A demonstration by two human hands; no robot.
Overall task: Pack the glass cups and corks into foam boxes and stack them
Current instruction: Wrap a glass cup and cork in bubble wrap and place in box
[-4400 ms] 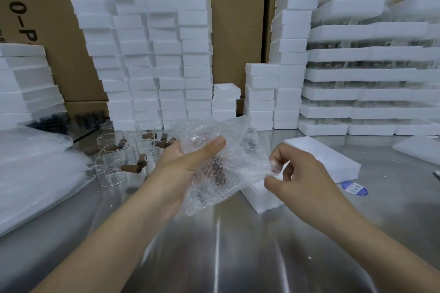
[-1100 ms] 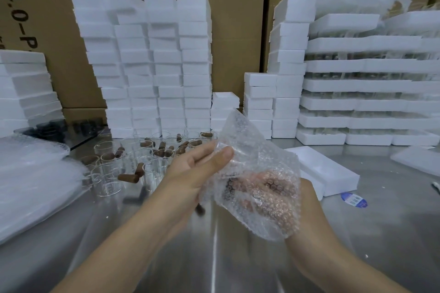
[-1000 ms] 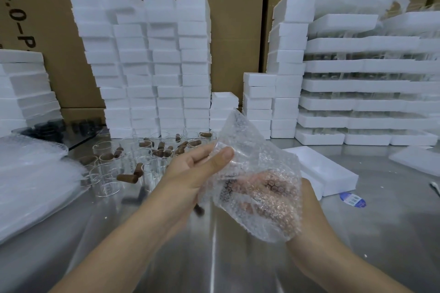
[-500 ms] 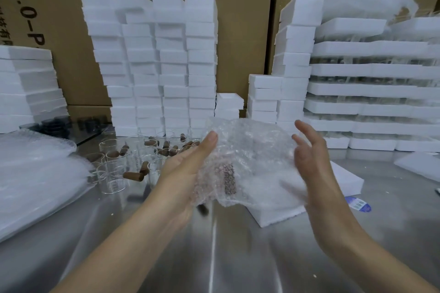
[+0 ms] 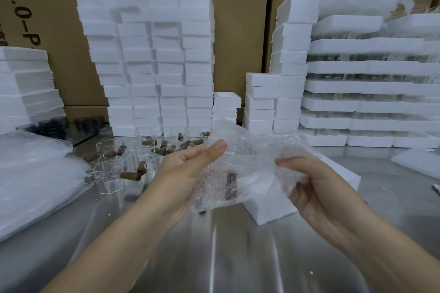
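Fingers (image 5: 214,150) first: clamped from both sides on a clear bubble-wrap pouch (image 5: 250,162). Left hand (image 5: 181,173) pinching it, thumb flat on top; right hand (image 5: 316,188) curled round the right edge. Held up over the shiny steel table (image 5: 214,257), with something dark brown showing through. Maybe a cork, can't really tell. Just behind, lying flat, a white rectangular foam box (image 5: 269,209), contents not visible. Further left, loads of clear glass cups (image 5: 108,179) and brown cylinder corks (image 5: 129,175) sitting loose, so plenty left to pack. Far back, tall stacks of white foam boxes (image 5: 154,66); far right, wide white foam trays (image 5: 369,85) layered with glassware. Guessing well under way but nowhere near finished.
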